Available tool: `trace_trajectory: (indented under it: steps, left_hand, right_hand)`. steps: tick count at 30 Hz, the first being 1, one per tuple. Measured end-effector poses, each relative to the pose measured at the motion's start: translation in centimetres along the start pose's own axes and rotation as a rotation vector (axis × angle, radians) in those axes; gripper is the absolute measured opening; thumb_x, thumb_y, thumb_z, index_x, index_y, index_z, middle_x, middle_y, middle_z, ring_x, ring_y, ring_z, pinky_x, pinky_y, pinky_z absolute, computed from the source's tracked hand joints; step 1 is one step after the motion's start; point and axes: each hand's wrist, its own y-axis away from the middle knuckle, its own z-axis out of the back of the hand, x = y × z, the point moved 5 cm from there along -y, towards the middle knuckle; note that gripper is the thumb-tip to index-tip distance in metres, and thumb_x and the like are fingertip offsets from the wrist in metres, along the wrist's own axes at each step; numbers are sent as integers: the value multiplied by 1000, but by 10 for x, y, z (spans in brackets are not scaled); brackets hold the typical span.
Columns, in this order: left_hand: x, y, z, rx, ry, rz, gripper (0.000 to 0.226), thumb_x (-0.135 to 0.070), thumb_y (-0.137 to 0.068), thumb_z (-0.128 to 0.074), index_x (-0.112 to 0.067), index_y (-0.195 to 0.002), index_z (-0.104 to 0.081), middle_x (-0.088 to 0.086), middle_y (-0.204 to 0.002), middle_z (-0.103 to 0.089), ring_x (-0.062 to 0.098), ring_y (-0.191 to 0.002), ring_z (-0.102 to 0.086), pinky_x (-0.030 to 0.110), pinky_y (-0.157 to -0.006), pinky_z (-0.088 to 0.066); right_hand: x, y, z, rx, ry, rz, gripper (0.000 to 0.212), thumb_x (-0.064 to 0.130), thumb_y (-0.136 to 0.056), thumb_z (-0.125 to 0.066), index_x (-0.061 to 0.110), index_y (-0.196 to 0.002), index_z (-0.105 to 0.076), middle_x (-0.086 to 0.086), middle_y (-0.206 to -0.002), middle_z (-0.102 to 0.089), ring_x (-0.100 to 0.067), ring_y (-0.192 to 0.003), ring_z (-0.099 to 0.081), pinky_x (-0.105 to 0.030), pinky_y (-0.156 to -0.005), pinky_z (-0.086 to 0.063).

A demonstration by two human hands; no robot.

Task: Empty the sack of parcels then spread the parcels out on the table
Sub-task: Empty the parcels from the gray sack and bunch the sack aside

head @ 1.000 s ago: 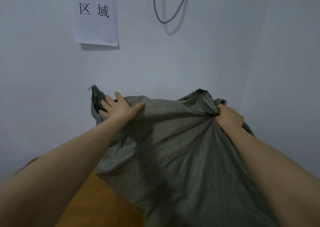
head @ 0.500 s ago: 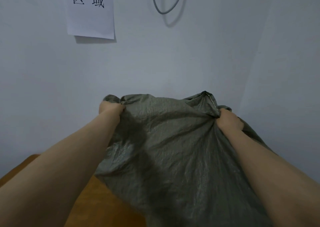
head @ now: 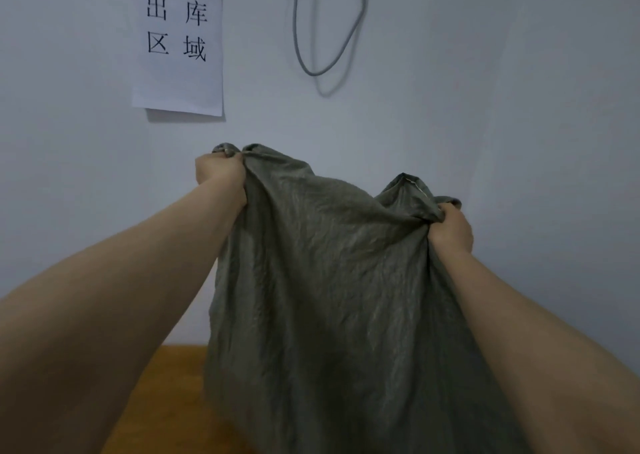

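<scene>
The grey sack is held bunched in both closed hands, left and right, above the counter, presumably so parcels can be tipped out.

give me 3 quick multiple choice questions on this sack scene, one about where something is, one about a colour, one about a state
1. Where is the paper sign?
A. on the wall, upper left
B. flat on the table
C. pinned to the sack

2. What colour is the sack?
A. bright red
B. grey-green
C. white

3. How does the left hand stand?
A. open, palm flat on the table
B. hanging free, touching nothing
C. fisted on a bunched corner of the sack

Answers:
1. A, the sheet hangs on the wall left of the looped cable.
2. B, the cloth is dull grey-green against the brown table.
3. C, its fingers are closed on gathered cloth, as the right hand grips the other corner.
</scene>
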Motion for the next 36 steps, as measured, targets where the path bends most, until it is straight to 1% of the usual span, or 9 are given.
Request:
trace_trajectory:
  steps: [5, 9, 14, 17, 20, 23, 26, 31, 36]
  left_hand:
    - [-48, 8, -25, -39, 291, -74, 17, -1, -88, -58, -14, -77, -59, 4, -89, -60, 18, -79, -56, 18, -70, -47]
    - [-59, 13, -45, 29, 19, -202, 10, -19, -91, -60, -15, -99, -65, 2, -95, -59, 21, -96, -58, 27, -94, -47]
    - [21, 24, -51, 330, -454, 9, 128, -43, -63, -84, -18, -151, 5, 10, -154, -23, 36, -140, -26, 52, -111, -30]
    - [67, 28, -34, 295, -618, 70, 145, -40, -61, -86, -14, -144, 30, 13, -159, -2, 33, -144, -15, 49, -116, -20]
    - [96, 25, -19, 243, -571, 131, 140, -39, -65, -84, -13, -144, 29, 15, -157, -11, 35, -141, -25, 49, -114, -26]
    - [112, 26, -5, 318, -670, 184, 105, -43, -74, -77, -4, -148, -14, 17, -145, -36, 36, -128, -43, 43, -104, -40]
    - [117, 41, -3, 540, -972, 137, 60, -40, -92, -55, -4, -137, -40, 16, -137, -46, 33, -122, -48, 36, -96, -41]
    - [89, 41, -17, 422, -641, 148, 57, -40, -102, -24, -2, -145, -30, 18, -149, -34, 35, -134, -36, 38, -109, -30]
    - [33, 10, -25, 218, -230, 134, 58, -47, -100, -27, -9, -143, -36, 12, -143, -44, 32, -128, -45, 43, -110, -34]
  right_hand:
    - [16, -15, 35, -135, -81, 62, 38, -6, -87, -36, 10, -113, -59, -15, -112, -61, -28, -94, -54, -28, -75, -34]
    - [7, -26, 45, -196, -152, 21, 44, -8, -86, -36, 10, -118, -60, -16, -115, -62, -32, -104, -56, -28, -79, -37]
    - [-39, -20, 17, 5, -11, -54, 32, 1, -88, -46, 6, -114, -63, -18, -114, -63, -34, -103, -58, -30, -80, -40]
    - [-53, -8, -3, 144, 37, -53, 19, 9, -84, -55, 6, -101, -65, -18, -105, -65, -29, -88, -57, -29, -76, -42]
    - [-57, 1, -26, 328, 129, -85, 35, 28, -70, -71, 9, -98, -62, -14, -102, -63, -28, -91, -57, -37, -83, -49]
    - [-60, 13, -46, 555, 69, -208, 66, 45, -65, -78, 6, -114, -58, -12, -113, -60, -30, -104, -58, -37, -87, -49]
    - [-62, 22, -62, 642, 161, -166, 46, 33, -80, -72, 0, -111, -63, -15, -111, -64, -29, -99, -61, -36, -88, -50]
    - [-31, 17, -64, 414, -3, -62, 16, 13, -89, -55, 6, -77, -62, -12, -81, -58, -25, -81, -56, -29, -67, -41]
    - [-6, -24, -29, 95, -298, -79, 20, 5, -91, -49, -5, -93, -66, -12, -86, -59, -27, -84, -57, -32, -75, -46]
